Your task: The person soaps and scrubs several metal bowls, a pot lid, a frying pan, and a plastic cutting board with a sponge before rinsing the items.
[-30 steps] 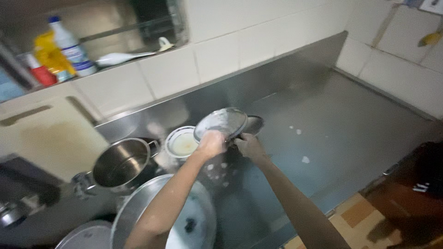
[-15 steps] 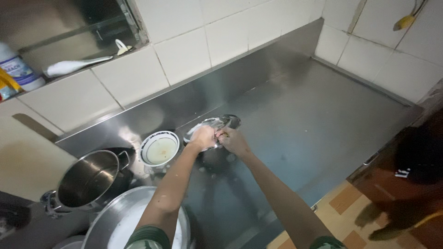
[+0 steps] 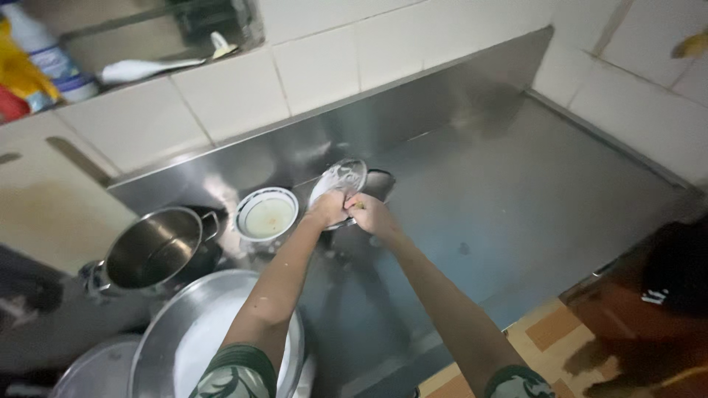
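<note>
Hands: both arms stretched forward over worktop | left hand grips soapy plate, tilted | right hand presses its lower edge, grip unclear.

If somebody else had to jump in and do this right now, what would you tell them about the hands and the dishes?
Left hand: grips the soapy plate, tilted up over the steel sink.
Right hand: pressed against the plate's lower edge; I cannot tell what it holds.
Nearby: a bowl with murky water to the left, a steel pot beyond it, a big steel basin closest.
Done: plate is lathered.
Left: suds not yet rinsed off; bowl looks unwashed.
</note>
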